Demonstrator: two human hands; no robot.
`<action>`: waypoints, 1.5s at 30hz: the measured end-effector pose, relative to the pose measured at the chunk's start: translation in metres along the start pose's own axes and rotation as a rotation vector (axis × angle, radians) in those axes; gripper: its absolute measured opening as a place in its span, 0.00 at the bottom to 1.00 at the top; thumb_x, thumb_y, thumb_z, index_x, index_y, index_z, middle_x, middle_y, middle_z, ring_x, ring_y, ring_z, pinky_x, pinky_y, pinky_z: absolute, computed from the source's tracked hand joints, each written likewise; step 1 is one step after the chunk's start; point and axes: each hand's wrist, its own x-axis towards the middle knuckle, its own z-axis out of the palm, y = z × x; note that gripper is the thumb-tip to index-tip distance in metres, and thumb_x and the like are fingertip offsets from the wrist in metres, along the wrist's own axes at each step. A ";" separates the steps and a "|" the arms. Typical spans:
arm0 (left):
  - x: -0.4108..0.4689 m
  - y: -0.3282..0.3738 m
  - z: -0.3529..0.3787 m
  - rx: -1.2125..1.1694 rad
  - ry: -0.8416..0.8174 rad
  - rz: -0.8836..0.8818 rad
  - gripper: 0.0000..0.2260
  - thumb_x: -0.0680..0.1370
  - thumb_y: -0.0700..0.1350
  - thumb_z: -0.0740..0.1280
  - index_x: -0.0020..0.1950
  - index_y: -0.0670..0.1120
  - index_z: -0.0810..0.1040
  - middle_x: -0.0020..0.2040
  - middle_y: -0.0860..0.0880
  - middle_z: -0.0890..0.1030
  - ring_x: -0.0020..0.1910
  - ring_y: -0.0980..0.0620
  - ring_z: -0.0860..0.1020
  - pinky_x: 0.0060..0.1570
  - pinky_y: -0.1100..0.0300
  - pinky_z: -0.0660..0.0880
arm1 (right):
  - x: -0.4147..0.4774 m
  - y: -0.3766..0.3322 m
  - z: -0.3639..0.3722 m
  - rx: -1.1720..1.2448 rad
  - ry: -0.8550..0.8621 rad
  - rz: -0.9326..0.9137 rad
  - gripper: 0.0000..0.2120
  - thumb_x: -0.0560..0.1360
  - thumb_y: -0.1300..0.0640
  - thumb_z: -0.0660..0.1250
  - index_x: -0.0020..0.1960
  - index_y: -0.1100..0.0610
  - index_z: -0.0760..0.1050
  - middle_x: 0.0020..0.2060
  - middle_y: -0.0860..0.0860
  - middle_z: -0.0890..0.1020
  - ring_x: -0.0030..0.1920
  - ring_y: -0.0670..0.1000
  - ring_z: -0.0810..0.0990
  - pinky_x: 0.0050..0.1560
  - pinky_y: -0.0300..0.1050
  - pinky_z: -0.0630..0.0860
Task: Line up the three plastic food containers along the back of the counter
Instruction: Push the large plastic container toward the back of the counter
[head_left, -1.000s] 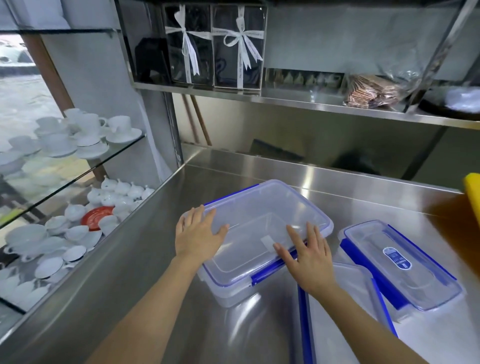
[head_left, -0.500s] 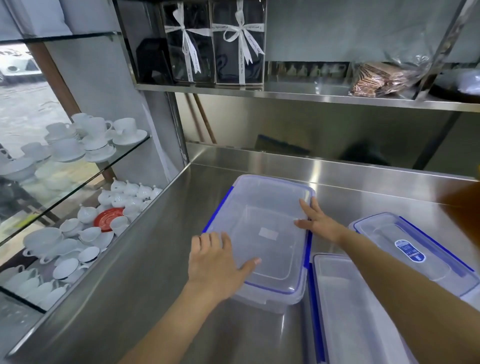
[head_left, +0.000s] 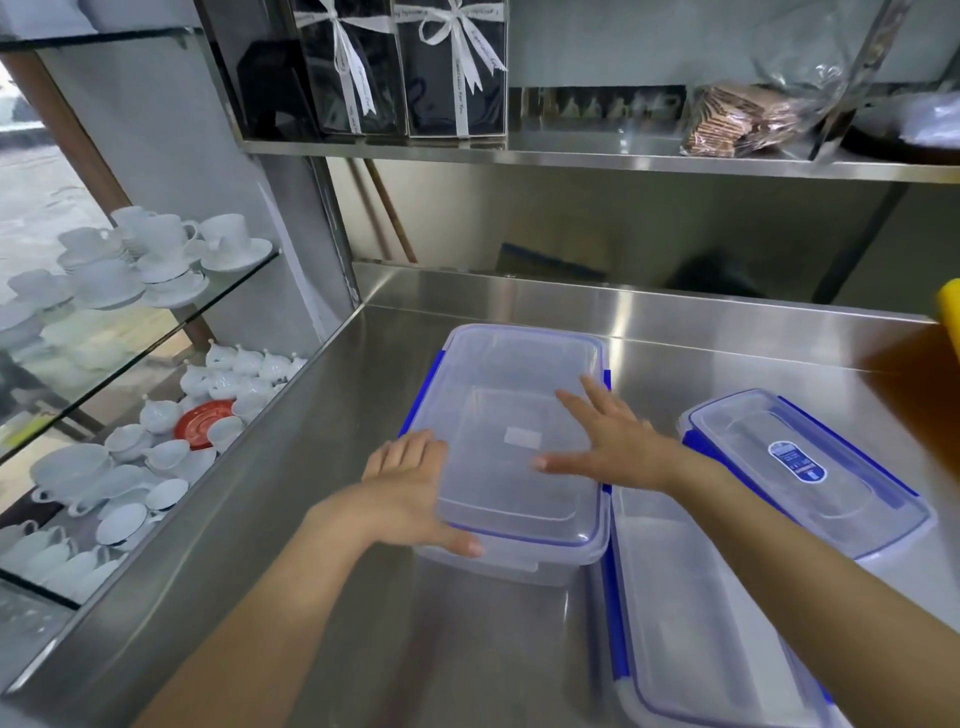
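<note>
A large clear container (head_left: 511, 395) with a blue-trimmed lid and blue clips lies on the steel counter (head_left: 322, 519), its long side pointing toward the back wall. My left hand (head_left: 410, 488) wraps its near-left corner, thumb along the front rim. My right hand (head_left: 618, 447) lies flat on the lid with fingers spread. A second, narrower container (head_left: 685, 613) sits just right of it at the front, partly under my right forearm. A third container (head_left: 810, 467), with a round blue label, lies at an angle further right.
A raised steel ledge (head_left: 623, 306) runs along the counter's back. Above it hangs a steel shelf (head_left: 571, 156) with ribboned dark boxes (head_left: 405, 67). Glass shelves of white cups (head_left: 156, 260) stand to the left. A yellow object (head_left: 950, 317) shows at the right edge.
The large container has turned from a slant to lengthwise and slid toward the back. My right hand moved from its far right edge onto the lid; my left hand stayed at the near-left corner.
</note>
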 end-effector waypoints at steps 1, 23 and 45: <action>0.001 -0.001 0.003 0.000 -0.009 0.007 0.55 0.63 0.69 0.69 0.75 0.47 0.40 0.77 0.47 0.37 0.75 0.50 0.36 0.73 0.54 0.39 | -0.008 -0.004 0.003 -0.069 -0.149 -0.028 0.54 0.58 0.24 0.60 0.73 0.43 0.38 0.75 0.50 0.35 0.75 0.56 0.36 0.72 0.63 0.45; 0.110 0.015 -0.014 -0.006 0.433 0.014 0.37 0.70 0.62 0.66 0.73 0.47 0.61 0.74 0.50 0.63 0.74 0.53 0.58 0.68 0.56 0.63 | 0.061 0.016 -0.021 -0.218 -0.053 -0.011 0.37 0.72 0.49 0.68 0.73 0.59 0.52 0.74 0.58 0.56 0.74 0.57 0.55 0.69 0.50 0.63; 0.097 0.110 -0.014 -0.120 0.542 0.127 0.21 0.77 0.53 0.62 0.66 0.44 0.69 0.64 0.44 0.75 0.63 0.44 0.71 0.63 0.54 0.63 | -0.025 0.103 -0.050 -0.143 0.295 0.162 0.25 0.74 0.45 0.63 0.69 0.49 0.64 0.70 0.50 0.69 0.66 0.55 0.69 0.67 0.54 0.66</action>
